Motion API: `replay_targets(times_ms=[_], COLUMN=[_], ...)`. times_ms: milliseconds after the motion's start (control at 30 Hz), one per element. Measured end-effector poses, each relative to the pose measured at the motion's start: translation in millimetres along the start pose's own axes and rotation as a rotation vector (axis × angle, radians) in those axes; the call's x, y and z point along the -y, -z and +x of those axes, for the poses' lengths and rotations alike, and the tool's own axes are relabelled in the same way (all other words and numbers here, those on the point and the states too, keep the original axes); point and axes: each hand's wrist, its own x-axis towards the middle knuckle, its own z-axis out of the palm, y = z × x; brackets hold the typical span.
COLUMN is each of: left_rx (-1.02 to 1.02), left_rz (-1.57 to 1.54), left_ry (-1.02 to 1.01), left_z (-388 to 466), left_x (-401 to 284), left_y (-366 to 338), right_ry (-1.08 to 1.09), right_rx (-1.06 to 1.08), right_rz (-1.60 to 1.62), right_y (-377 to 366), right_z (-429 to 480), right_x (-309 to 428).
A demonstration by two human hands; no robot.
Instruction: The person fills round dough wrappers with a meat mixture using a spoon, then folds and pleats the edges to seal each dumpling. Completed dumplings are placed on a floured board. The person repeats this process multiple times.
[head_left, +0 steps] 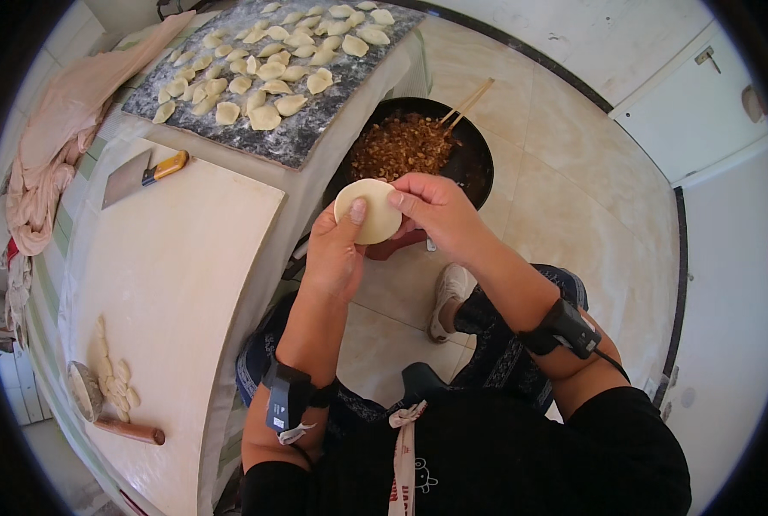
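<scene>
A round, flat dumpling wrapper is held up in front of me, with no filling visible on it. My left hand supports it from below, thumb pressed on its face. The fingertips of my right hand pinch its right edge. Just beyond both hands, a dark wok holds a brown chopped filling. A pair of wooden chopsticks leans in the filling and sticks out over the wok's far rim.
Left of me, a pale wooden board carries a cleaver, a rolling pin, a bowl and several dough pieces. Many folded dumplings cover a floured dark board behind it. Pink cloth lies along the table's far side.
</scene>
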Motion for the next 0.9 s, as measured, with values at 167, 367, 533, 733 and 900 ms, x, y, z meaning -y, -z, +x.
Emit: replay_targets(times_ms=[167, 367, 533, 733, 900], left_rx=[0.007, -0.001, -0.176, -0.212, -0.306], left_rz=[0.169, 0.226, 0.005, -0.138, -0.164], left_ry=[0.031, 0.074, 0.034, -0.016, 0.055], left_z=[1, 3, 7, 10, 12], left_x=[-4, -5, 1, -4, -3], left_y=[5, 6, 2, 8, 3], right_ry=[-0.012, 0.234, 0.325, 0.056, 0.216], right_rx=[-0.061, -0.117, -0.228, 0.067, 0.09], right_rz=[-0.157, -0.495, -0.717, -1.334, -1.305], right_y=[6, 9, 47, 76, 69], right_z=[5, 10, 5, -32, -23], right_x=[5, 8, -21, -85, -111])
